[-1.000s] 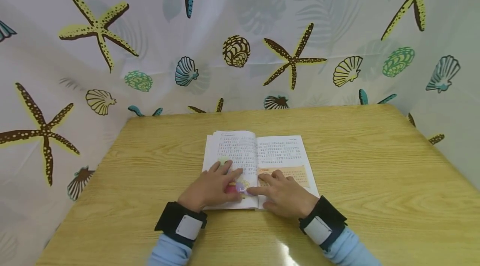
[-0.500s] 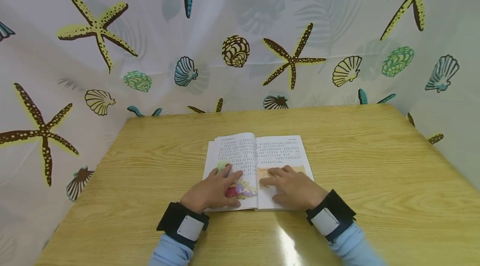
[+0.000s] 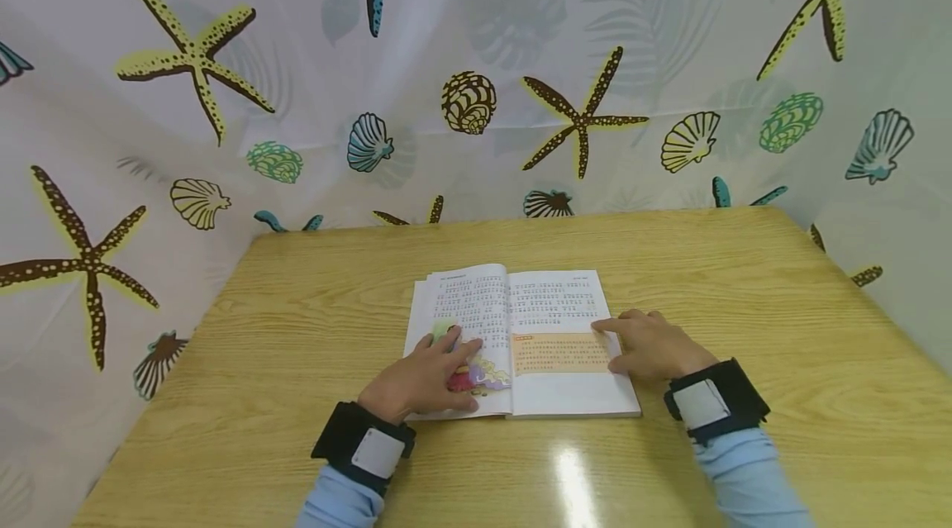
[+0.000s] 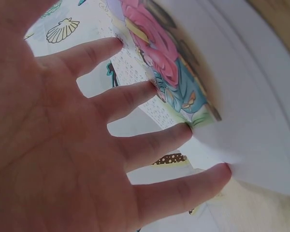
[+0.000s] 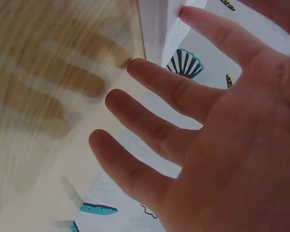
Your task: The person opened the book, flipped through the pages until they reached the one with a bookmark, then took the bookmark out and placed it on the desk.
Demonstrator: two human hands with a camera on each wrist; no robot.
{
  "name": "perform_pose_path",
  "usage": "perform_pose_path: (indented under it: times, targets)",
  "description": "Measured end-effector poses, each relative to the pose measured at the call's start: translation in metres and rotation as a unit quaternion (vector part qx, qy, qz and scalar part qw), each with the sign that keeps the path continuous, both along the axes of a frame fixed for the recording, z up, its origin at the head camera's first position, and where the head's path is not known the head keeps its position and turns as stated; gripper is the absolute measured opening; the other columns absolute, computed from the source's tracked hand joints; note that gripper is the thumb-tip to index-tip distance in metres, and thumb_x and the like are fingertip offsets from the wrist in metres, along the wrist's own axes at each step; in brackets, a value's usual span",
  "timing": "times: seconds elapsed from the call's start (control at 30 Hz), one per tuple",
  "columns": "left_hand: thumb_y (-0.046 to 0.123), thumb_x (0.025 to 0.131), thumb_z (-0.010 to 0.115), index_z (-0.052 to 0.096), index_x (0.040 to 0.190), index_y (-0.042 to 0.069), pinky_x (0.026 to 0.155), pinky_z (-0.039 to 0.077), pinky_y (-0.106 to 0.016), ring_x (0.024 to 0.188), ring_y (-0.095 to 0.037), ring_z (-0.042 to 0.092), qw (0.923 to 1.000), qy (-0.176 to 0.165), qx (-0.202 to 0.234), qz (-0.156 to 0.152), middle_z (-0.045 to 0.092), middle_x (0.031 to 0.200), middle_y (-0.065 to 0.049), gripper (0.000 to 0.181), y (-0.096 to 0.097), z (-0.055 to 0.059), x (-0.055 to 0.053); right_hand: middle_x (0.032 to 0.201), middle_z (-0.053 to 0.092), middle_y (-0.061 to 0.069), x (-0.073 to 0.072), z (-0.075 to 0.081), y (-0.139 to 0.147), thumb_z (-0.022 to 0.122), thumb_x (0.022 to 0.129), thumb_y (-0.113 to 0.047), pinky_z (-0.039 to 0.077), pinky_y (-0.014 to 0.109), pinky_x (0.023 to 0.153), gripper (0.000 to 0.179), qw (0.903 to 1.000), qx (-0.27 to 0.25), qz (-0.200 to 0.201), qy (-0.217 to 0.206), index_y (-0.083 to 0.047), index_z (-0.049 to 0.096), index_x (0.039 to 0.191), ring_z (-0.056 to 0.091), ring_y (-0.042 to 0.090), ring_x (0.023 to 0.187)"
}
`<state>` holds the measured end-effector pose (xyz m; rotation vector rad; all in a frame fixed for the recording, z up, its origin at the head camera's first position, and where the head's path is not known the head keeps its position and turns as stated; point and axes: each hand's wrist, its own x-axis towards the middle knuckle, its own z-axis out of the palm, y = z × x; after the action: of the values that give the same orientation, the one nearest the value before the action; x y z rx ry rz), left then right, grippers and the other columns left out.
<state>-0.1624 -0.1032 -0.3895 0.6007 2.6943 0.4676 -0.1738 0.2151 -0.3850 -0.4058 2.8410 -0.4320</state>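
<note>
An open book [image 3: 558, 396] lies on the wooden table, printed text on both pages. Its left page carries a colourful picture [image 4: 159, 53], and the right page has an orange text box [image 3: 561, 353]. My left hand [image 3: 418, 379] rests on the lower left page with fingers spread; in the left wrist view the fingertips press the paper beside the picture. At the book's right edge is my right hand [image 3: 658, 346], fingers extended, index fingertip and thumb at the page's edge. In the right wrist view the other fingers [image 5: 145, 135] reach over the bare wood beside the book.
The wooden table [image 3: 744, 288] extends around the book on every side. Behind it hangs a white cloth [image 3: 416, 82] printed with starfish and shells. Both wrists wear black straps [image 3: 717, 404] over light blue sleeves.
My right hand has moved right from the middle of the right page to its outer edge, uncovering the orange text box. The left hand has shifted slightly and stays on the left page.
</note>
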Motion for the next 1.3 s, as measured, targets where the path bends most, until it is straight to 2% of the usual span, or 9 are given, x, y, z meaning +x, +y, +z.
perform_pose_path:
  times: [0.27,0.47,0.6,1.0,1.13,1.2,1.3]
  targets:
    - [0.035,0.084,0.084,0.048,0.153,0.019,0.102,0.04,-0.069,0.144,-0.052,0.027,1.0,0.004,-0.005,0.002,0.03,0.163,-0.016,0.078,0.0002,0.0001,-0.0007,0.13,0.054,0.034,-0.0013,0.0007,0.0035,0.081,0.083,-0.01,0.049,0.062,0.09,0.054,0.9996,-0.027,0.008,-0.009,-0.003,0.064,0.134,0.052,0.049,0.109]
    - [0.034,0.084,0.084,0.049,0.152,0.019,0.103,0.04,-0.069,0.145,-0.052,0.027,1.0,0.001,-0.001,0.004,0.03,0.163,-0.016,0.078,0.0004,0.0008,-0.0001,0.138,0.048,0.038,-0.0005,0.0018,0.0026,0.08,0.085,-0.014,0.043,0.064,0.101,0.066,0.9995,-0.023,-0.013,-0.019,0.01,0.052,0.139,0.045,0.056,0.123]
    - [0.034,0.084,0.084,0.049,0.152,0.019,0.102,0.04,-0.07,0.145,-0.052,0.026,1.0,-0.001,0.001,0.006,0.03,0.163,-0.016,0.079,0.001,0.0014,-0.0002,0.142,0.044,0.039,-0.0006,0.0027,0.0022,0.08,0.086,-0.016,0.038,0.063,0.107,0.069,0.9988,-0.018,-0.034,-0.029,0.018,0.048,0.136,0.04,0.056,0.129]
    - [0.034,0.083,0.085,0.049,0.152,0.019,0.102,0.039,-0.071,0.144,-0.053,0.026,1.0,0.001,0.003,0.003,0.031,0.163,-0.017,0.079,0.0012,-0.0018,-0.0005,0.138,0.049,0.037,-0.0003,0.0028,-0.0038,0.08,0.085,-0.012,0.042,0.062,0.103,0.051,0.9991,-0.008,-0.035,-0.024,0.014,0.061,0.125,0.048,0.052,0.122]
    - [0.034,0.083,0.084,0.049,0.152,0.019,0.102,0.039,-0.071,0.144,-0.053,0.027,1.0,0.003,0.0,0.002,0.031,0.162,-0.017,0.079,0.0015,-0.0019,-0.0005,0.134,0.054,0.034,0.0004,0.0039,-0.0048,0.08,0.085,-0.012,0.045,0.062,0.098,0.043,0.9995,0.001,-0.031,0.001,0.012,0.065,0.118,0.052,0.048,0.116]
    - [0.034,0.083,0.084,0.049,0.152,0.019,0.102,0.039,-0.071,0.144,-0.053,0.027,1.0,0.004,0.0,0.001,0.031,0.162,-0.017,0.079,0.0016,-0.0016,-0.0002,0.127,0.059,0.031,0.0009,0.0047,-0.0043,0.079,0.087,-0.011,0.048,0.06,0.095,0.039,0.9992,-0.005,-0.032,0.025,0.012,0.066,0.116,0.055,0.045,0.11]
    - [0.033,0.083,0.085,0.05,0.152,0.018,0.102,0.039,-0.071,0.144,-0.054,0.027,1.0,0.003,0.003,0.0,0.032,0.162,-0.018,0.079,0.0014,-0.0011,0.0002,0.103,0.066,0.02,0.001,0.0056,-0.0043,0.075,0.09,-0.008,0.054,0.048,0.082,0.023,0.997,-0.034,-0.041,0.056,0.008,0.067,0.105,0.06,0.034,0.092]
